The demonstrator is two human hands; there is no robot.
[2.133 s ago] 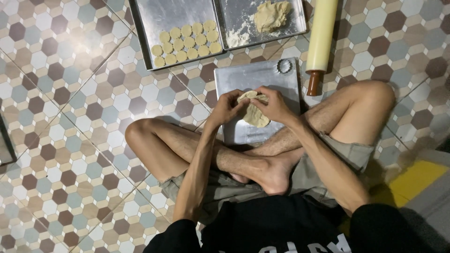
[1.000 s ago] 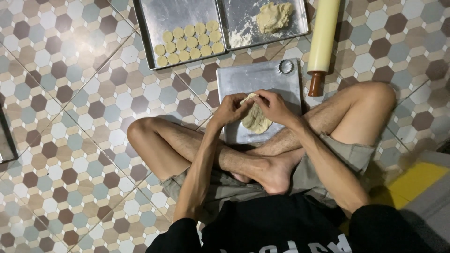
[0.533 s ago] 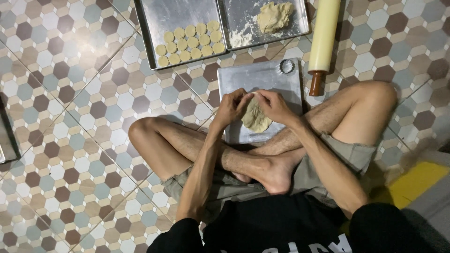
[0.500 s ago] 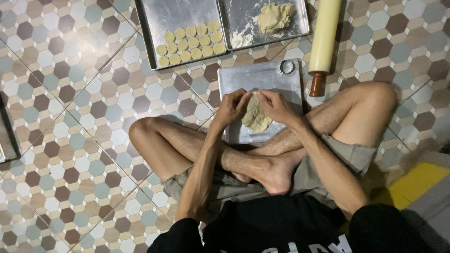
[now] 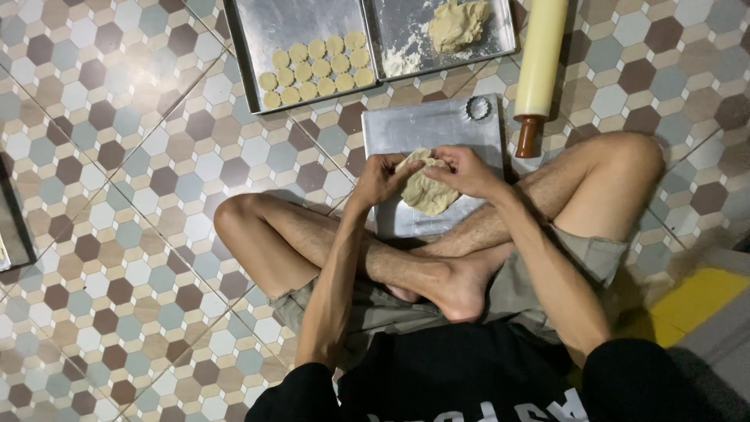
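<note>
Left tray (image 5: 258,47): rows of small round dough discs (image 5: 319,69) in its near right corner.
Right tray (image 5: 406,31): floury, holding a lump of dough (image 5: 457,22).
Metal sheet (image 5: 406,129): ring cutter (image 5: 477,108) at its far right corner.
Rolling pin (image 5: 539,62): on the tiles, just right of the sheet.
Left hand (image 5: 381,178): fingers closed on the dough piece (image 5: 426,191).
Right hand (image 5: 467,170): pinching the same piece's top edge, above the sheet.

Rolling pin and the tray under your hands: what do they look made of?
Rolling pin: seemingly wood, with a pale cream barrel and a darker brown, glossy handle. Tray under the left hand and right hand: probably bare metal, grey with dull reflections and a raised rim.
</note>
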